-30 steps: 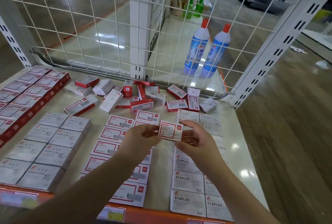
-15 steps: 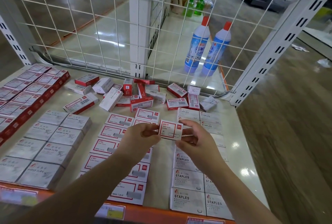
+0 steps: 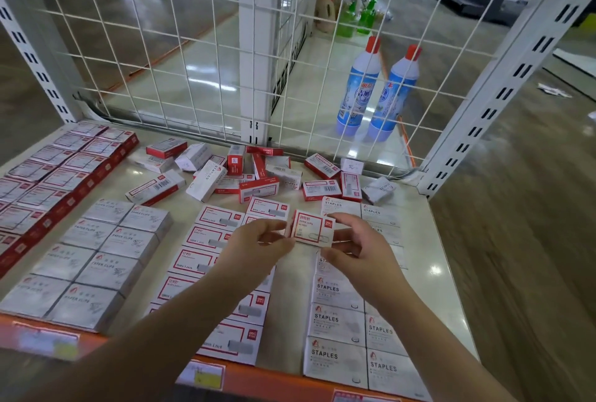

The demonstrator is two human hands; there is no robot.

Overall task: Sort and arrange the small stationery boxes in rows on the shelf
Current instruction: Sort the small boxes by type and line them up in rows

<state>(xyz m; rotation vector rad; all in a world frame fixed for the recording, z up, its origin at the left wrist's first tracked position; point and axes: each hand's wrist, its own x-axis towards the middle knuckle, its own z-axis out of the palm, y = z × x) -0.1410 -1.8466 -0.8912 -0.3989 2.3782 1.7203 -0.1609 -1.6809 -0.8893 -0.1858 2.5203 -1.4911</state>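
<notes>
Both grips pinch one small red-and-white paper-clip box (image 3: pixel 312 228): left hand (image 3: pixel 258 248) at its left edge, right hand (image 3: pixel 358 248) at its right. It hangs above the shelf (image 3: pixel 290 298), between the red-framed rows (image 3: pixel 206 240) and the staples rows (image 3: pixel 335 321).

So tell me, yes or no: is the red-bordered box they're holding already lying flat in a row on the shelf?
No: both the left hand and right hand hold the red-bordered box tilted up above the shelf.

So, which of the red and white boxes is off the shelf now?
The paper clips box, held up between the left hand and right hand. All the others lie on the shelf.
</notes>
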